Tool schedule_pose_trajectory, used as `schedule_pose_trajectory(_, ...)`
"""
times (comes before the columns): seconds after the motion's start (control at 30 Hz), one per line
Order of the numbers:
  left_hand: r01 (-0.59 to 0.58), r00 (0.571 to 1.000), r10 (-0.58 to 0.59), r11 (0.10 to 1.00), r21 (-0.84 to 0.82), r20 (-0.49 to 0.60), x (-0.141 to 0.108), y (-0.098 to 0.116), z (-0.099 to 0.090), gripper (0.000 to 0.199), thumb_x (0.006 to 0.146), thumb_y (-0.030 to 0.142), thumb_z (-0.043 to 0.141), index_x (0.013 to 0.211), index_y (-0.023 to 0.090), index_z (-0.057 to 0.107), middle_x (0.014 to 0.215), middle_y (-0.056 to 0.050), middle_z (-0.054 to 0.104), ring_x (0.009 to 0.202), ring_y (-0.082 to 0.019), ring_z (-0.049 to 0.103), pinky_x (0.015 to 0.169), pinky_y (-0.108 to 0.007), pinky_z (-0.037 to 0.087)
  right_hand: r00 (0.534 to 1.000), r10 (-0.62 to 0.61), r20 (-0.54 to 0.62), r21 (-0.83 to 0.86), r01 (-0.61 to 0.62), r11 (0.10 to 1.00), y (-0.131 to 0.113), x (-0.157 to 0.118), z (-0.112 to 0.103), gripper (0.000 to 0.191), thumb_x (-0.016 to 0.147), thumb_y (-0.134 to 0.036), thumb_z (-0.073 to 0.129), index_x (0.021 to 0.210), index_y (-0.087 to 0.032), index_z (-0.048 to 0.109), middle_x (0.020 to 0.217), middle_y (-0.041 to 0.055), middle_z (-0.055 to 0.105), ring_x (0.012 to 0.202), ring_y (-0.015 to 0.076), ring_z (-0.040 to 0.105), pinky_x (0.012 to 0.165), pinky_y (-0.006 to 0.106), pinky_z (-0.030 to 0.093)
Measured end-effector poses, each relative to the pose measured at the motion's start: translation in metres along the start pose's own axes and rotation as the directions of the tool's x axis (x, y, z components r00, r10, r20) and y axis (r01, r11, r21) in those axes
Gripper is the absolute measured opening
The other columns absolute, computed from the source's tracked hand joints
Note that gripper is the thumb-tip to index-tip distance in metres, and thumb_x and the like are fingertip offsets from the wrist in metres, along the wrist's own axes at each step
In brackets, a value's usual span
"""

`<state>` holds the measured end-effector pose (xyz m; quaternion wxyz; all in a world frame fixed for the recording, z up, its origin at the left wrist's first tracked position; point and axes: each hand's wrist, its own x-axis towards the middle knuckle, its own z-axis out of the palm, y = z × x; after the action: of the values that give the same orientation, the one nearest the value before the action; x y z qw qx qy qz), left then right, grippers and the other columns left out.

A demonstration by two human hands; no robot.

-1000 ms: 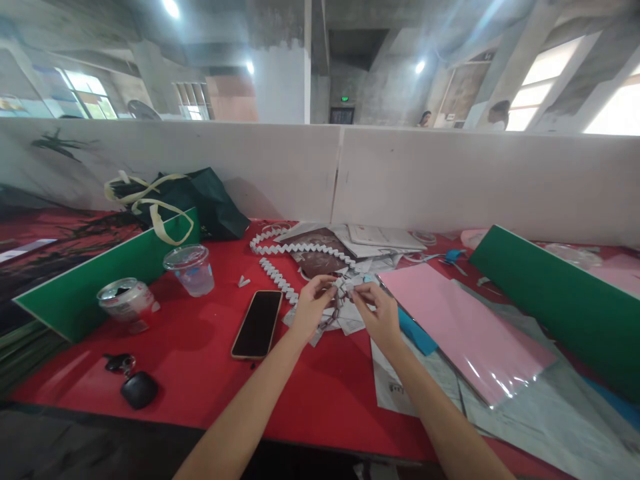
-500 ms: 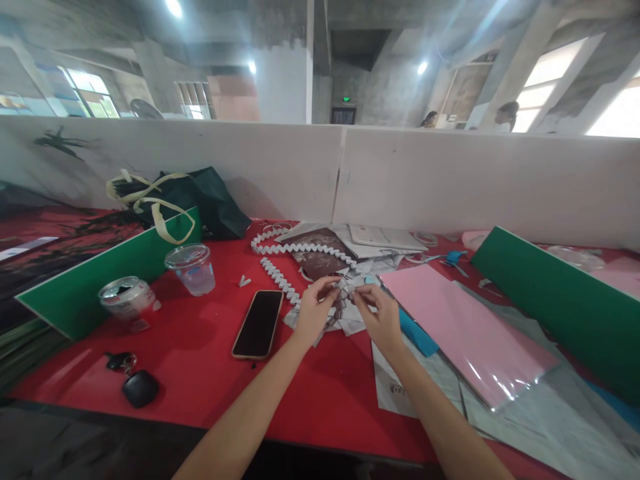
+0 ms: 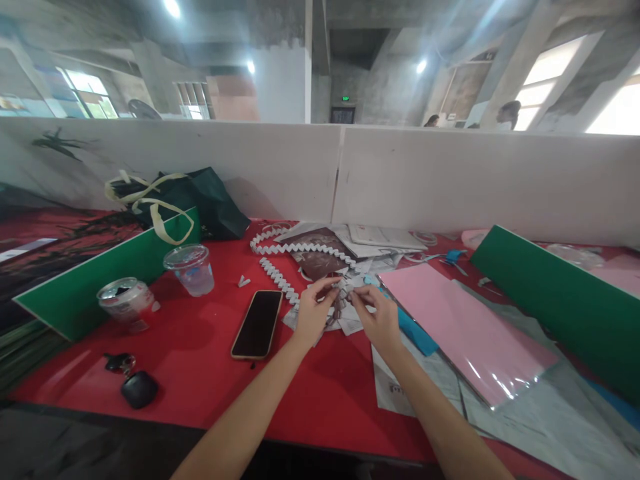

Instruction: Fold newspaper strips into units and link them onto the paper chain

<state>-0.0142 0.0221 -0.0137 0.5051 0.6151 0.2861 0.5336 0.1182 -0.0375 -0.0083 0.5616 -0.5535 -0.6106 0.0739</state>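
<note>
A long zigzag chain of folded white paper [image 3: 280, 277] curves over the red table and runs to my hands at the middle. My left hand [image 3: 317, 308] pinches the chain's folded paper end from the left. From the right, my right hand [image 3: 375, 312] grips the same end between thumb and fingers, a short distance from the left hand. Small folded paper pieces [image 3: 351, 324] lie beneath and around both hands. The exact folds between my fingertips are too small to make out.
Left of my hands lie a phone [image 3: 257, 325], a plastic cup [image 3: 193, 270], a can [image 3: 128, 303] and keys with a black case [image 3: 139, 389]. A pink sheet in a clear sleeve [image 3: 470, 333] rests on papers at right. Green boards [image 3: 560, 307] and a white partition [image 3: 450, 183] border the table.
Both hands keep their grip on the paper and have barely moved. The right fingertips have shifted slightly left, closer to the left hand.
</note>
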Motion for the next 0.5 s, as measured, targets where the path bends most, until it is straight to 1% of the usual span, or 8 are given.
schedule_pose_trajectory(0.23,0.032,0.999,-0.032,0.999,-0.006,0.013,0.0007,0.0004,0.0003,0.027,0.077,0.028,0.063,0.102,0.020,0.069,0.102,-0.006,0.067,0.091,-0.017,0.061,0.079,-0.026,0.047,1.000,0.000,-0.007,0.007,0.000,1.000,-0.0002,0.0006,-0.0007,0.012,0.085,-0.030,0.052,0.082,-0.019,0.056,0.074,0.0043,0.066,0.073,0.0184,0.067,0.056,0.022,0.051)
schedule_pose_trajectory(0.4,0.048,0.999,-0.048,0.999,-0.018,0.009,0.0008,-0.0001,0.0011,0.028,0.076,0.030,0.064,0.102,0.019,0.069,0.101,-0.007,0.068,0.091,-0.018,0.060,0.076,-0.026,0.048,1.000,0.019,-0.021,0.019,-0.019,1.000,-0.0011,0.0002,-0.0019,0.013,0.085,-0.031,0.052,0.084,-0.019,0.056,0.075,0.0048,0.066,0.072,0.0178,0.066,0.053,0.021,0.050)
schedule_pose_trajectory(0.5,0.063,0.998,-0.062,0.997,-0.043,0.014,0.0004,-0.0010,0.0008,0.030,0.075,0.031,0.065,0.102,0.019,0.069,0.102,-0.007,0.068,0.091,-0.019,0.061,0.077,-0.027,0.048,1.000,0.023,0.000,0.025,-0.023,0.999,-0.0015,-0.0004,-0.0017,0.013,0.085,-0.031,0.052,0.083,-0.019,0.055,0.073,0.0042,0.064,0.070,0.0173,0.065,0.052,0.021,0.049)
